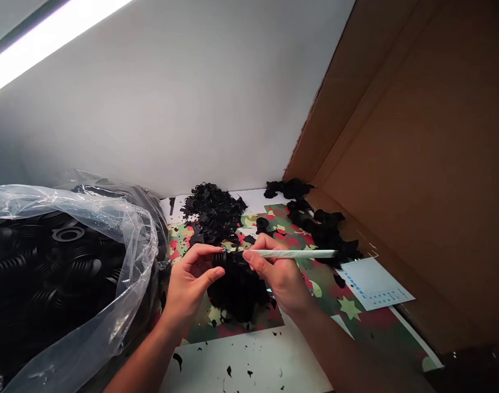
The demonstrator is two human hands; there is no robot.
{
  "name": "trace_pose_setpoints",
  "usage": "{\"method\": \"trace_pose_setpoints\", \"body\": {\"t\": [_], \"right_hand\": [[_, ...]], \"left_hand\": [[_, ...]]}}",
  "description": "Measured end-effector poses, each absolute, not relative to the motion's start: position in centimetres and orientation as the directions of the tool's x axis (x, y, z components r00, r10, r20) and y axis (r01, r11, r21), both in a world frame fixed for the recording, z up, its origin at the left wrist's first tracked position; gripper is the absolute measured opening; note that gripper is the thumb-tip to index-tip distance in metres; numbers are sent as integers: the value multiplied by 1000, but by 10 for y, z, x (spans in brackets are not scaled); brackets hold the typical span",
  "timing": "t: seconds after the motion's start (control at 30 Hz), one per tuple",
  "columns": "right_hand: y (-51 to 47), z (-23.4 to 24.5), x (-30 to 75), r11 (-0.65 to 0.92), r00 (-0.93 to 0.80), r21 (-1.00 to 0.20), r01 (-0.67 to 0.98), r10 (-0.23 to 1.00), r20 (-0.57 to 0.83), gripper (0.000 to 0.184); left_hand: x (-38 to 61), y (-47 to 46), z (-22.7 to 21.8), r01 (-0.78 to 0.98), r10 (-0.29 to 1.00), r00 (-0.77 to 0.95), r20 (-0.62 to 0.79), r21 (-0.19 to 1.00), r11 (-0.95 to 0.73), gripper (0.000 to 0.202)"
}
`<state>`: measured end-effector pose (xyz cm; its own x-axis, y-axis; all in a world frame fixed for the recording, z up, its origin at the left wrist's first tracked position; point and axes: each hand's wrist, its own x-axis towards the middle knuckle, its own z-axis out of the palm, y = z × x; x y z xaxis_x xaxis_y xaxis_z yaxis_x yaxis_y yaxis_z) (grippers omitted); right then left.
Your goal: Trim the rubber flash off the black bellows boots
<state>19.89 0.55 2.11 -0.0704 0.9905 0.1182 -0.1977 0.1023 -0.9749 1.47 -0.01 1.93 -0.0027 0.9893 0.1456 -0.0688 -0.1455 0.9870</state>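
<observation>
My left hand (192,281) grips a black ribbed rubber bellows (219,258) between fingertips and thumb. Close beside it, my right hand (280,273) is closed around a slim tool with a long pale handle (302,254), which points to the right. The tool's working tip is dark and hard to make out against the black material near the bellows. Directly beneath both hands lies a dark heap of black rubber pieces (241,297) on a camouflage-patterned sheet (217,316). A small round black part (262,223) rests on the sheet beyond my right hand.
At left, a clear plastic bag (141,256) is full of black ribbed bellows (83,267). Black scraps (212,210) are piled near the white wall (192,109). More black pieces (327,229) lie along the cardboard panel (417,191), near a printed card (376,284).
</observation>
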Motion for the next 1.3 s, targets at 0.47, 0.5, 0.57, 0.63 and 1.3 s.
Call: {"method": "trace_pose_setpoints", "body": {"t": [0.47, 0.5, 0.57, 0.63, 1.3], "right_hand": [[-4, 27, 196, 234, -111, -972, 11, 967, 231, 17], [-4, 26, 196, 237, -93, -971, 22, 968, 234, 17], [-3, 27, 197, 240, -66, -971, 16, 969, 239, 18], [-2, 27, 197, 237, -71, -971, -14, 969, 237, 17], [-5, 23, 188, 525, -110, -839, 145, 851, 514, 17]], "left_hand": [[16, -2, 19, -49, 991, 8, 135, 990, -135, 21], [16, -1, 18, -64, 993, 13, 120, 991, -119, 21], [15, -1, 16, -94, 995, 24, 96, 991, -93, 23], [14, 0, 16, -117, 996, 37, 77, 990, -72, 25], [21, 3, 25, -378, 991, 37, -128, 916, 132, 42]]}}
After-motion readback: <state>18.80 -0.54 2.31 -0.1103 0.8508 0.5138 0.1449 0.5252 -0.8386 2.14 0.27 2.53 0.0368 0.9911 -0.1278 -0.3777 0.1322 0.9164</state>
